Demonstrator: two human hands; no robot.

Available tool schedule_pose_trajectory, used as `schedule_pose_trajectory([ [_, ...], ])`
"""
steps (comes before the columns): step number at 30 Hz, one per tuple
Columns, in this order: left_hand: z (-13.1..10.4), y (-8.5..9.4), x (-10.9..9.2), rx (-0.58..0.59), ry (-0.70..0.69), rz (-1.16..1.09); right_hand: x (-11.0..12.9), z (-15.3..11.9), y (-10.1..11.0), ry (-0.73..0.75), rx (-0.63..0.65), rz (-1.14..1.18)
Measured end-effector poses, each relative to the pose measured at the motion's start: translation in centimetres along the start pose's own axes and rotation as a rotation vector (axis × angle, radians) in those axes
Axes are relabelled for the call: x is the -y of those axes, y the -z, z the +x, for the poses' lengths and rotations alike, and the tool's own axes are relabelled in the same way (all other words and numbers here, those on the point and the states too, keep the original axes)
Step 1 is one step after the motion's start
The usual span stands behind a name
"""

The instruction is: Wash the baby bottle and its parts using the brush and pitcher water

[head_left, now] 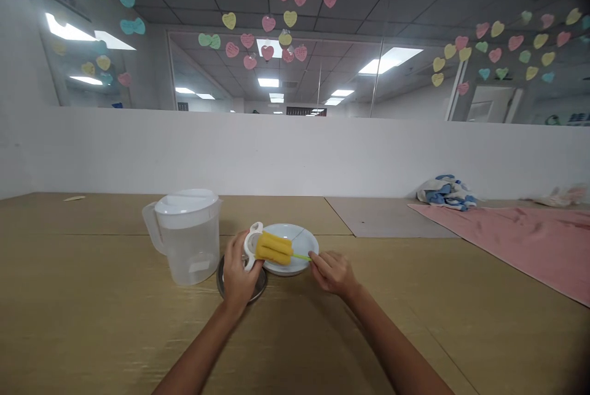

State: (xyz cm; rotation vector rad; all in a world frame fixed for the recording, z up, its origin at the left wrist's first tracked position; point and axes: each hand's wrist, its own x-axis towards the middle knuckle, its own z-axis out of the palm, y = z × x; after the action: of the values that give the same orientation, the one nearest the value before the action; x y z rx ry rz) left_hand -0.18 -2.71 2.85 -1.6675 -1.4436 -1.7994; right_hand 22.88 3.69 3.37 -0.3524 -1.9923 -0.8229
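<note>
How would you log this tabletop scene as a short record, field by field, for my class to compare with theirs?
Left hand: holding a white plastic piece with loop handles
Right hand: gripping the green stem of a yellow sponge brush
Sponge end: at the white piece; insertion unclear
Behind brush: white bowl, partly hidden
Beside bowl: dark-rimmed round dish, partly hidden
Left side: lidded translucent pitcher, upright
Right side: pink cloth, crumpled blue-and-white cloth

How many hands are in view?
2: the left hand holds the white piece, left of the white dish; the right hand pinches the green stick, at the dish's right.
</note>
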Motion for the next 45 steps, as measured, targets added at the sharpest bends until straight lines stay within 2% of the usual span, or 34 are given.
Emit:
schedule_pose_trajectory([
  [2,0.0,0.1,0.5,-0.001,0.001,0.043,0.0,0.2,0.0,0.034,0.016,-0.040],
  [5,0.2,0.3,1.2,-0.010,-0.069,0.144,-0.3,0.1,-0.1,0.042,0.001,-0.042],
  [11,0.6,0.8,2.0,0.013,-0.406,0.311,-0.6,-0.2,-0.2,-0.033,0.035,-0.063],
  [13,0.7,0.8,1.9,0.024,-0.457,0.325,-0.4,-0.1,-0.2,-0.040,0.044,-0.070],
  [20,0.7,0.8,1.3,-0.020,-0.461,0.380,1.0,1.0,0.1,-0.068,0.007,-0.146],
  [24,0.4,0.6,0.3,0.034,-0.515,0.392,2.3,1.5,-0.1,-0.042,-0.017,-0.173],
  [28,0.2,0.3,-0.6,0.108,-0.638,0.419,3.0,1.8,-0.5,-0.008,-0.026,-0.162],
  [30,0.4,0.4,-0.5,0.111,-0.639,0.459,2.6,1.8,-0.4,-0.004,-0.008,-0.163],
  [35,1.4,1.0,1.5,0.040,-0.499,0.546,-0.5,0.4,0.2,-0.020,0.084,-0.177],
  [38,1.7,1.3,2.4,0.068,-0.495,0.575,-2.5,-1.1,0.2,-0.156,0.082,-0.210],
  [41,1.7,1.3,2.4,0.120,-0.604,0.593,-3.6,-2.4,-0.4,-0.444,0.096,-0.320],
  [43,1.6,1.1,2.0,0.129,-0.632,0.583,-3.8,-3.0,-1.0,-0.636,0.181,-0.386],
  [45,1.5,0.9,1.6,0.129,-0.555,0.547,-3.8,-3.4,-1.4,-0.781,0.322,-0.413],
])
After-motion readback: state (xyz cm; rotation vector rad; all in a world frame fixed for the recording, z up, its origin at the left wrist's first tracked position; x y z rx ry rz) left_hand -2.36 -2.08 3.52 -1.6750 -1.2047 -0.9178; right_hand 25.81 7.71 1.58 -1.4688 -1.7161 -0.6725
